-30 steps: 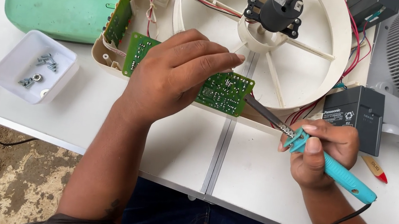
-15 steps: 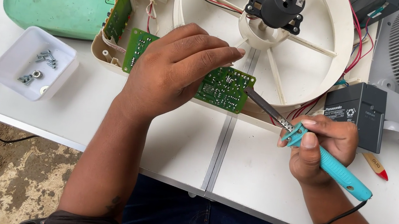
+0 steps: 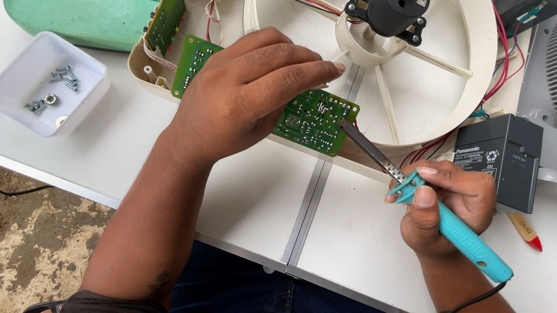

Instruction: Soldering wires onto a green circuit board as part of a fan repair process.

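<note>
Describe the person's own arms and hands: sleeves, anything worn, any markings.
Both forearms are bare; no gloves, rings or watch show on the left hand or right hand. A dark short sleeve edges the left upper arm, with a small dark mark just above it.

Two bare hands reaching forward.
Left hand (image 3: 247,94) is pressing down flat, fingers extended; right hand (image 3: 443,201) is curling in a closed pencil-style grip.
</note>
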